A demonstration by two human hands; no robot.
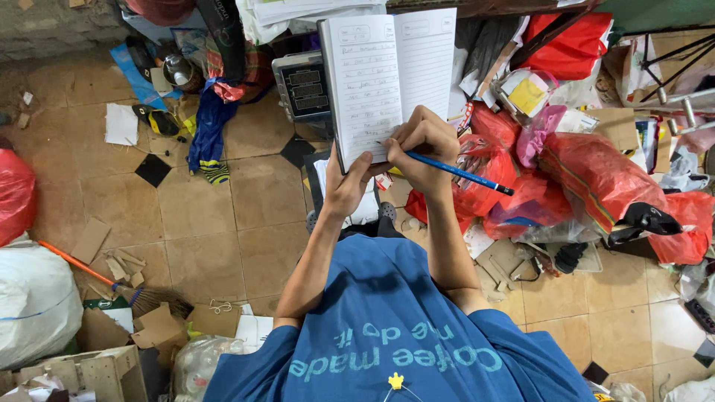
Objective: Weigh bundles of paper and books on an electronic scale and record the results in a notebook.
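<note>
1. The left hand [347, 187] grips the lower edge of an open notebook [387, 78], thumb on the left page and fingers curled behind the cover, so the book is held up, pages facing the wearer.
2. The right hand [423, 145] is closed in a writing grip, pinching a blue pencil [458, 172] between thumb and fingers. Its tip touches the lower part of the left page; the dark far end points out to the right, away from both hands.
3. The two hands are just beside each other at the bottom of the notebook, the right one slightly above and to the right of the left.
4. The left page carries lines of handwriting; the right page is lined, and I cannot tell whether it bears writing.
5. Just beyond the left hand, behind the notebook's left edge, sits a grey digital scale [302, 85] with dark display panels.
6. To the right of the right hand lie red plastic bags [596, 175] piled together.
7. Well to the left of the left hand, a broom [112, 284] with an orange handle lies on the tiled floor [201, 223] among cardboard scraps.
8. Below the hands, both forearms lead back to a blue T-shirt [387, 320].
</note>
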